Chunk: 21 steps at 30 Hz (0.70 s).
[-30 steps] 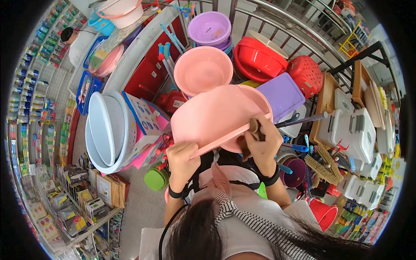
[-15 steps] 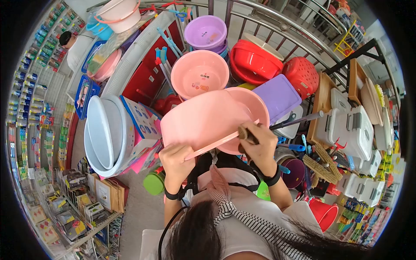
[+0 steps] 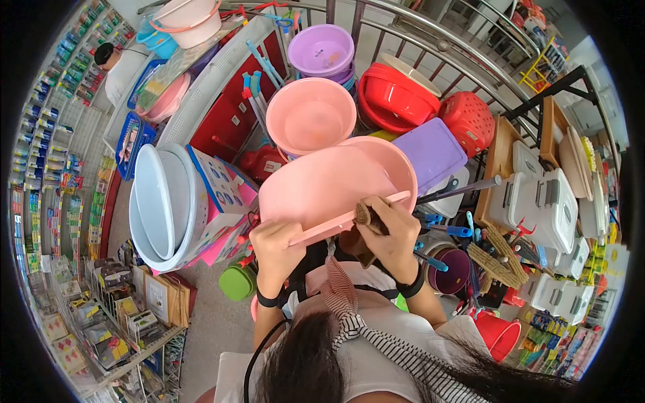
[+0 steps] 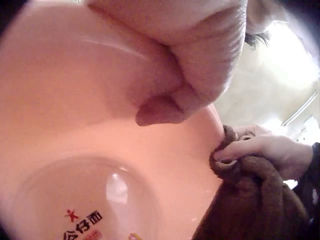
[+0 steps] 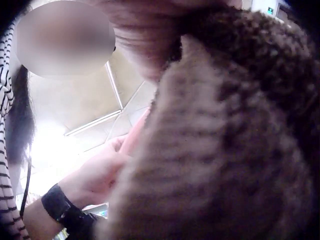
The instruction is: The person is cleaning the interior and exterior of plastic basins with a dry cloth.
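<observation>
A pink basin (image 3: pixel 329 181) is held tilted on its side in front of the body. The left hand (image 3: pixel 277 247) grips its rim at the left, and in the left wrist view the thumb of that hand (image 4: pixel 200 65) lies on the basin's inner wall (image 4: pixel 100 125). At the rim's right part, the right hand (image 3: pixel 391 235) pinches a brown cloth (image 3: pixel 363 215) around the edge. The cloth (image 4: pixel 265 195) hangs below the right fingers in the left wrist view and fills much of the right wrist view (image 5: pixel 210 140).
Beyond the held basin stand a pink basin (image 3: pixel 311 114), a purple basin (image 3: pixel 321 50) and red basins (image 3: pixel 400 97). Pale blue tubs (image 3: pixel 161 208) are at the left. A purple lid (image 3: pixel 430 151) and lidded white boxes (image 3: pixel 547 205) lie to the right, with a metal railing (image 3: pixel 443 46) behind.
The right hand and the cloth have moved left along the rim, toward the left hand. The held basin has shifted slightly and tilted differently, with the left hand still gripping it.
</observation>
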Motion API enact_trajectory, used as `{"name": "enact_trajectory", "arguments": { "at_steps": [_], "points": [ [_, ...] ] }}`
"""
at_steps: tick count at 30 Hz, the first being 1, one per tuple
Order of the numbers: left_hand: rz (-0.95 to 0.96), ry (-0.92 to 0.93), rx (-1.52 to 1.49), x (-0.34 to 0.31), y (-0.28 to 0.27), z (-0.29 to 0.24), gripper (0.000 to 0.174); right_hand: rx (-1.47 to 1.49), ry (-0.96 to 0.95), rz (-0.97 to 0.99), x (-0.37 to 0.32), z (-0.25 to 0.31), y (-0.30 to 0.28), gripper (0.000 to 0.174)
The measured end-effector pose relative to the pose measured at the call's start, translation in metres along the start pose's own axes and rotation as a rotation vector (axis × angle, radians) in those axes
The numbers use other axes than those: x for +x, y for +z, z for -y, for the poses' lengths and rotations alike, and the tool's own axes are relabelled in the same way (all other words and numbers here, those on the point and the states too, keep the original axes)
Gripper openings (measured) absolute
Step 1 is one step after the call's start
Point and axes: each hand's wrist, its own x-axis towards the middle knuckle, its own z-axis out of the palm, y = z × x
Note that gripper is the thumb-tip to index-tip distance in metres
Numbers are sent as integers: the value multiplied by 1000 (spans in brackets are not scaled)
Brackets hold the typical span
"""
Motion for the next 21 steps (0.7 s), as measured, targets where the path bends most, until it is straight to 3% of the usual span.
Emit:
{"name": "enact_trajectory", "arguments": {
  "at_steps": [3,6,9,15,21],
  "points": [
    [-15,12,13,1,-5,-1,21,-39,-36,23,5,-13,-6,30],
    [-37,22,-28,-2,-10,-1,22,-27,160,10,11,-23,-18,28],
    [-53,34,-75,-3,-13,1,23,-46,231,-41,6,-33,-17,31],
    [-19,-13,-52,-1,-10,2,24,-50,159,-167,4,-20,-2,36],
    [-29,-17,-84,1,-2,-8,25,-48,71,-146,13,-2,-11,36]
  ]
}}
